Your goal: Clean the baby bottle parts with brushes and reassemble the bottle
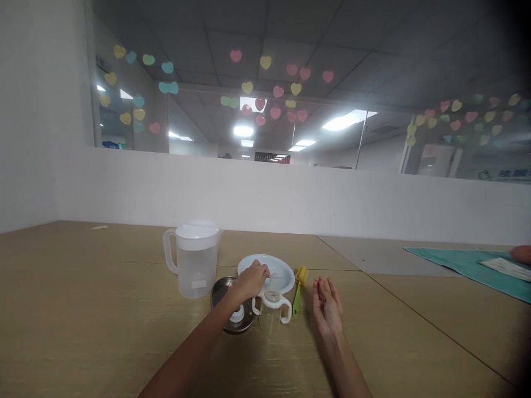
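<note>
My left hand [251, 279] reaches forward over a clear cup with two white handles [271, 310], fingers pinched together at the rim of a pale plate [282, 268]; what they hold is too small to name. My right hand [326, 304] lies on the wooden table, palm turned inward, fingers stretched out and holding nothing. A green-handled brush with a yellow sponge head [299, 290] lies between the cup and my right hand. A round metal lid with a white knob [232, 314] sits under my left forearm.
A clear plastic pitcher [194, 258] holding water stands left of the plate. A teal mat [473, 266] with a white sheet lies at the far right. A low white wall backs the table [83, 309], with heart stickers on the glass above.
</note>
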Tool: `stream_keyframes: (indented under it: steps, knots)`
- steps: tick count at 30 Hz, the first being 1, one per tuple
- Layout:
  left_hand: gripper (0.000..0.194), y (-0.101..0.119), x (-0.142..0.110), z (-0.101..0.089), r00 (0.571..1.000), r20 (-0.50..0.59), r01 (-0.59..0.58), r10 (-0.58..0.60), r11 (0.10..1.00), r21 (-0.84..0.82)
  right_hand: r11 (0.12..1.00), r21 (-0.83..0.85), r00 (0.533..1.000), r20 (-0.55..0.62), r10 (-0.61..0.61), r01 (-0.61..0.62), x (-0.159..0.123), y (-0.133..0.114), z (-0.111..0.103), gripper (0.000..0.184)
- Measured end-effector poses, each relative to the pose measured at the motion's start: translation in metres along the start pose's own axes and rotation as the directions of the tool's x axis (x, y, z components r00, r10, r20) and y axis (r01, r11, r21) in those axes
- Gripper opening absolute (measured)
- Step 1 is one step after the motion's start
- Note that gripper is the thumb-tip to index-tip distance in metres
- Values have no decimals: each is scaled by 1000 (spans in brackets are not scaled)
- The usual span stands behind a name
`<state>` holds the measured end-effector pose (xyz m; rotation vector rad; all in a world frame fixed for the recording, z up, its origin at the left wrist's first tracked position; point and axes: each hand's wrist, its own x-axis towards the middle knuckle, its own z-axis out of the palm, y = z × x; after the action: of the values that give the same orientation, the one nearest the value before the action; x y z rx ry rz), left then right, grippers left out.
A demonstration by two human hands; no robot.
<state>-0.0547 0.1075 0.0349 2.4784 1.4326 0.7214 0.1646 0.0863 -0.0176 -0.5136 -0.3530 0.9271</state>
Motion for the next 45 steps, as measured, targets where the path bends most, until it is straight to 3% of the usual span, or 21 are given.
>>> stream_keyframes:
  steps: [5, 9, 15, 23, 26, 30, 35, 40, 43, 45]
  knots:
    - [31, 6, 1, 6, 1000, -10, -4, 4, 1000, -3, 994, -95, 990, 124, 67, -56, -8, 3, 11, 34]
    - [30, 9, 1, 7, 998, -48, -34, 32, 999, -31, 982, -191, 976, 210, 50, -9, -13, 8, 14, 26]
    - [26, 9, 4, 7, 986, -140, -110, 94, 988, -112, 956, -284, 955, 295, 14, 74, -17, 13, 15, 27]
    - [29, 14, 4, -15, 972, -215, -108, 95, 993, -48, 905, -410, 945, 325, 30, 112, -26, 14, 22, 35]
    - [30, 21, 2, -21, 964, -193, -163, 183, 980, 112, 878, -456, 943, 331, 18, 143, -30, 12, 24, 36]
    - [28, 29, 1, -14, 956, -132, -224, 263, 941, 252, 836, -521, 934, 356, 31, 170, -32, 11, 24, 35]
    - [26, 35, 1, -1, 936, -115, -298, 333, 922, 246, 786, -573, 908, 417, 36, 231, -30, 11, 25, 34]
    - [26, 45, 3, -1, 930, -114, -317, 350, 919, 236, 755, -576, 904, 424, -52, 314, -30, 8, 29, 32]
    - [23, 47, 6, -4, 930, -120, -313, 348, 918, 242, 772, -543, 894, 442, -73, 331, -33, 8, 30, 29]
    - [21, 44, 8, -6, 929, -112, -318, 354, 914, 253, 816, -513, 897, 442, -15, 267, -36, 7, 30, 31]
